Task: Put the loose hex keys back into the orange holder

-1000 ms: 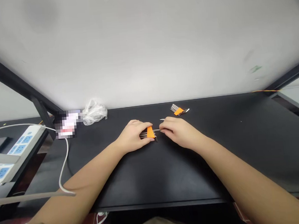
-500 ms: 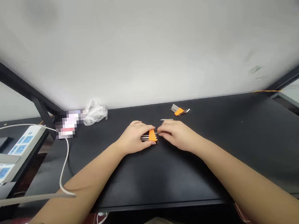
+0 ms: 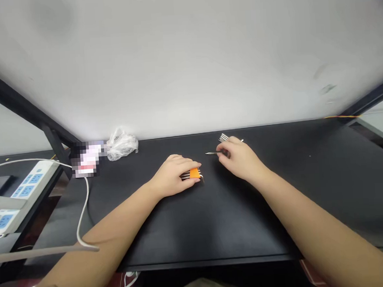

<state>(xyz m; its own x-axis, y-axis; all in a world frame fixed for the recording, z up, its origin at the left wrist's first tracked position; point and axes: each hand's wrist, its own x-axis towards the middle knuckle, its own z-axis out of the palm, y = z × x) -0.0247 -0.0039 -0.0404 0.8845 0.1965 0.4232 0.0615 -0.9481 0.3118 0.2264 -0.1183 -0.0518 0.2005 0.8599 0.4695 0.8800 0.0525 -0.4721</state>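
My left hand (image 3: 174, 175) rests on the black table, its fingers and thumb closed around an orange hex key holder (image 3: 194, 173) with several metal hex keys in it. Their short bent ends stick out to the right, and part of the set is hidden under my fingers. To the right, my right hand (image 3: 240, 157) has its thumb and fingertips closed at the right end of a loose hex key (image 3: 211, 153) lying on the table. Just behind that hand is a second hex key set (image 3: 223, 138), mostly covered by it.
A crumpled clear plastic bag (image 3: 122, 144) lies at the back left beside a pixelated object (image 3: 87, 160). A white cable (image 3: 81, 216) loops over my left forearm. Farther left sits a power strip (image 3: 27, 192). The table (image 3: 312, 187) meets a pale wall behind.
My right hand has left the set in my left hand and moved right and away from me to the loose hex key. My left hand has stayed in place, still holding the orange holder.
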